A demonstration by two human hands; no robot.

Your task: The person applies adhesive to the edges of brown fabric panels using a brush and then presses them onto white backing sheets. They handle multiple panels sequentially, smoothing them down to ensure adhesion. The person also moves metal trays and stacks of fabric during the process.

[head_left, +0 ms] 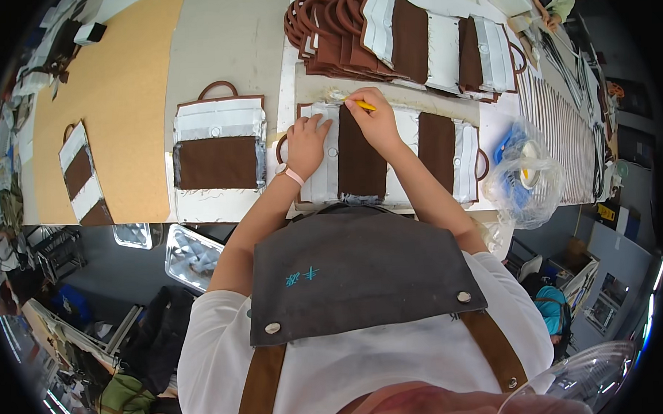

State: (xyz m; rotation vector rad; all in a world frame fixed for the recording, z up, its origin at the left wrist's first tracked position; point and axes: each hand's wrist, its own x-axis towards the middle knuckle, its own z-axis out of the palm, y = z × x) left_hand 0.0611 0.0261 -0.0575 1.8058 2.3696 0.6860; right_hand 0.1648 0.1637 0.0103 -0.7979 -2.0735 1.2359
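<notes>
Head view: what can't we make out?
All in the head view:
Yellow tool: working end too small to tell its type; right hand hides part of the shaft.
Brown-and-white panel: the patch under the left hand is covered by it.
Stack of brown pieces: upper pieces hide lower ones, so no count.
Clear plastic bag: folds and glare obscure its contents.

Central bag panel (pixel 363 158): dark brown blocks on whitish, edged reddish-brown. Tool handle (pixel 367 106) over panel: yellow. Bag stack (pixel 331 45) beyond panel: largely reddish-brown. Plastic bag (pixel 546 192) right of panel: clear, seemingly blue inside.
</notes>
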